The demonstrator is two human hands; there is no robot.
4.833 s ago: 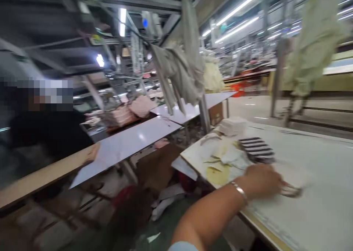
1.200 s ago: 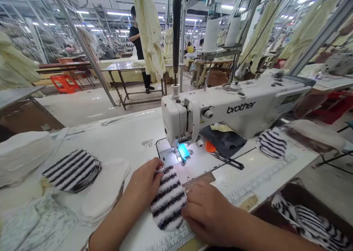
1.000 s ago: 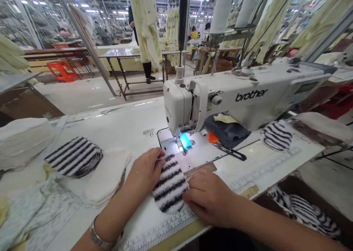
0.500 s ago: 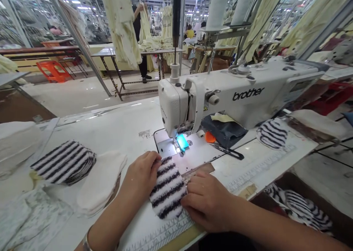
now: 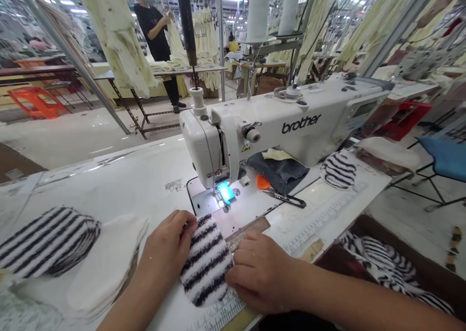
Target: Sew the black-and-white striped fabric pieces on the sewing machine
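A black-and-white striped fabric piece, oval and fuzzy, lies on the table in front of the sewing machine. My left hand pinches its upper left edge, close to the needle plate. At its right edge my right hand is closed, fingers curled onto the cloth. The fabric's top edge lies just short of the lit presser foot and the blue guard. Left of my hands are a stack of striped pieces and a stack of white pieces.
Thread snips, an orange item and dark cloth lie beside the machine. Another striped bundle sits at the right. A box below holds striped pieces. Beyond the table stands a person handling pale garments.
The camera view has shifted right, so the scene sits further left. Both hands keep hold of the striped piece, which lies almost the same relative to the machine.
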